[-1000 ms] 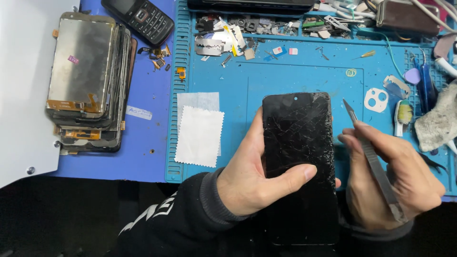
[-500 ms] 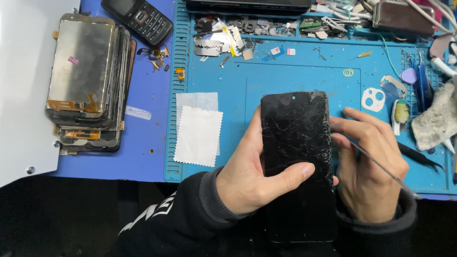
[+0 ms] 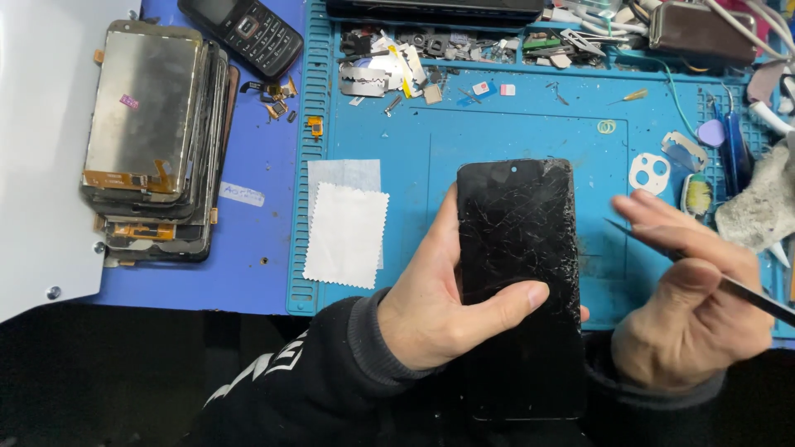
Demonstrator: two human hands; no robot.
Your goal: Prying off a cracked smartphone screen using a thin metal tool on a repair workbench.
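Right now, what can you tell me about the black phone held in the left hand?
The black phone is a flat, dark slab with rounded corners, its glossy glass face up and the screen dark. Cracks spread across the glass, densest along its right side, and a small round dot sits near the top edge. It is held roughly upright, above the blue work mat. The left hand grips it from the left, thumb lying across the lower glass. Its bottom part is hard to tell apart from the dark sleeves.

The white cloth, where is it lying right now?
In the head view the white cloth lies flat on the blue mat's left part, just left of the cracked phone held in the left hand.
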